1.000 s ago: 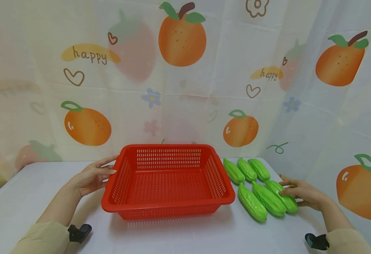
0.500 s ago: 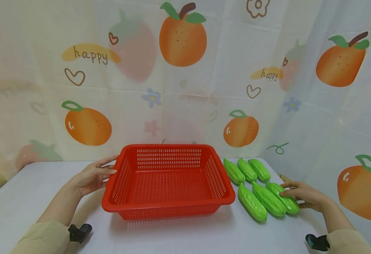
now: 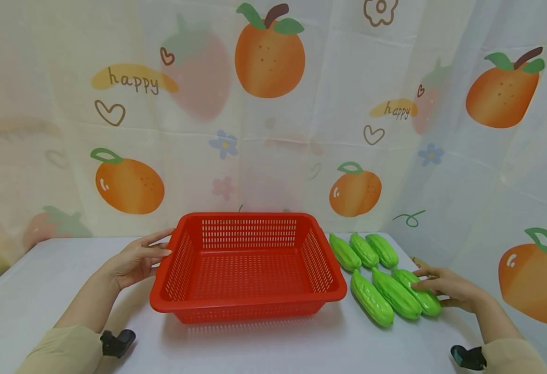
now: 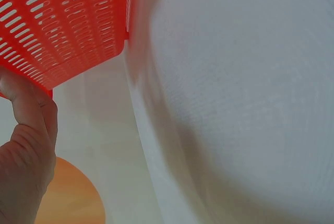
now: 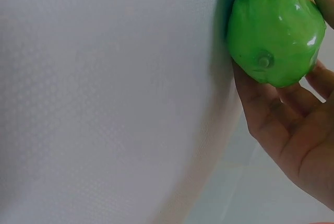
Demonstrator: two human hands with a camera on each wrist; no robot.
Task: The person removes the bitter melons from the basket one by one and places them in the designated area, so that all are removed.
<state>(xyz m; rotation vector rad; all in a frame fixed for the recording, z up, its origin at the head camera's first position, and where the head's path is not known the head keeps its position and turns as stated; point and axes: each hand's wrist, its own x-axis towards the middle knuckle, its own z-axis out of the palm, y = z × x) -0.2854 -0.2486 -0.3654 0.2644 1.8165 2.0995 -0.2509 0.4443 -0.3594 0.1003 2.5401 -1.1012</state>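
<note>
In the head view a red plastic basket [image 3: 254, 275] with slotted walls stands on the table, nothing inside it. My left hand [image 3: 135, 262] grips its left rim; in the left wrist view the fingers [image 4: 31, 104] bend up at the basket's edge. To the basket's right lie several bright green, ridged bitter melons [image 3: 397, 293] in two rows. My right hand [image 3: 451, 285] holds the rightmost bitter melon [image 3: 423, 298] of the near row, thumb on one side and fingers on the other. From the right wrist, this bitter melon [image 5: 276, 36] shows its stubby end against the fingers.
A white cloth [image 3: 273, 350] covers the table. Close behind hangs a curtain [image 3: 278, 171] printed with oranges and strawberries, which also runs along the right side. The far-row bitter melons [image 3: 364, 249] lie near the basket's right wall.
The right hand and the bitter melon under it have shifted very slightly to the right since one second ago. The left hand and the basket look unmoved.
</note>
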